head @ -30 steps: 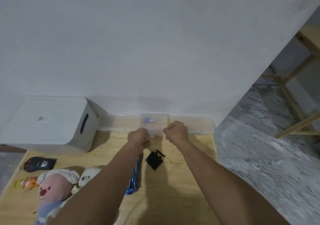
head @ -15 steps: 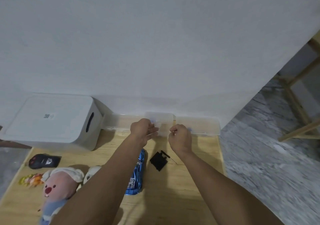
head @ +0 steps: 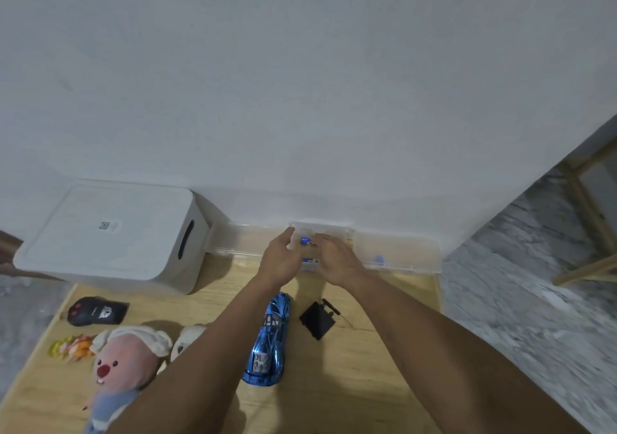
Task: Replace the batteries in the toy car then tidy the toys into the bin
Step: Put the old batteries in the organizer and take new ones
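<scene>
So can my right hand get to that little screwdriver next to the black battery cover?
Probably yes. The right hand is up at the clear box, and the screwdriver lies in the open on the table beside the battery cover, nothing covering it.

Two bare forearms reach in from the bottom edge, each ending in a hand: the left hand (head: 278, 260) and the right hand (head: 337, 260). No sleeve covers either arm as far as the frame shows. Wrists and fingers appear to carry no watch, band or ring, though motion blur softens the detail. The nails look short and unpainted.
</scene>
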Demonstrator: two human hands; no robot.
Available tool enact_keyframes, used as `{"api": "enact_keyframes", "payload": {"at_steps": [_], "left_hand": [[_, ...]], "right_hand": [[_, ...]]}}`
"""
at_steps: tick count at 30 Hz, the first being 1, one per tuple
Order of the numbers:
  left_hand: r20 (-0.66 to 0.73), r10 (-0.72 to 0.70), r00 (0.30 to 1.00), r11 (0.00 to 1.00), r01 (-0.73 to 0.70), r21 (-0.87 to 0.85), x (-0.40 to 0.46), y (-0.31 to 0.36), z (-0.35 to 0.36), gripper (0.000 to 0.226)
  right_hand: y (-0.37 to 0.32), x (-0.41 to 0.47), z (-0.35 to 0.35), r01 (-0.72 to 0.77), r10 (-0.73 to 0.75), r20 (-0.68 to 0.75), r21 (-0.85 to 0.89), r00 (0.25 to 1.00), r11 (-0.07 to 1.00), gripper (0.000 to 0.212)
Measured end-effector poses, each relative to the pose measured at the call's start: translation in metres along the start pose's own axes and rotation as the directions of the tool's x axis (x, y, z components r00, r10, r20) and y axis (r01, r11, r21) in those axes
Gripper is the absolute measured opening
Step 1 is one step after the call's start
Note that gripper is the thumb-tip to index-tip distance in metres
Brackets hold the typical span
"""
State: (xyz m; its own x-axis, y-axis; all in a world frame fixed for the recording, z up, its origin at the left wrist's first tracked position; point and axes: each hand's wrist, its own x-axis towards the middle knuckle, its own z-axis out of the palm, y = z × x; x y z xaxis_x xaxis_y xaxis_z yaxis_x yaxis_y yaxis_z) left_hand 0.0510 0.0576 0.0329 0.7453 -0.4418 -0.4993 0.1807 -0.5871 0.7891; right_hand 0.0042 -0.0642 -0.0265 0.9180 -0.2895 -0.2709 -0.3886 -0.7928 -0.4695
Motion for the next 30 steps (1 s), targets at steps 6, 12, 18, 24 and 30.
{"api": "enact_keyframes", "payload": {"at_steps": [6,12,18,24,30], "left_hand": [[0.039,0.036,0.999,0.998,-0.037,0.042,0.002,-0.006,-0.003,0.046],[0.117,0.035,0.993,0.995,-0.046,0.093,0.006,-0.018,-0.006,0.062],[0.18,0.037,0.983,0.998,-0.046,0.045,0.008,-0.018,-0.007,0.065],[0.247,-0.002,0.969,1.0,0.001,0.003,0.007,-0.019,-0.007,0.085],[0.3,-0.003,0.954,0.999,0.016,-0.041,0.011,-0.021,-0.011,0.095]], "right_hand": [[-0.008,0.02,-0.007,0.012,0.034,0.196,-0.228,0.98,0.974,0.043],[-0.009,0.027,0.0,0.072,0.011,0.274,-0.291,0.962,0.954,0.005],[-0.016,0.027,-0.001,0.049,0.043,0.314,-0.278,0.948,0.959,0.012],[-0.013,0.032,-0.005,-0.006,0.082,0.361,-0.206,0.929,0.978,0.008],[-0.013,0.043,-0.003,-0.012,0.078,0.432,-0.153,0.898,0.988,0.017]]}}
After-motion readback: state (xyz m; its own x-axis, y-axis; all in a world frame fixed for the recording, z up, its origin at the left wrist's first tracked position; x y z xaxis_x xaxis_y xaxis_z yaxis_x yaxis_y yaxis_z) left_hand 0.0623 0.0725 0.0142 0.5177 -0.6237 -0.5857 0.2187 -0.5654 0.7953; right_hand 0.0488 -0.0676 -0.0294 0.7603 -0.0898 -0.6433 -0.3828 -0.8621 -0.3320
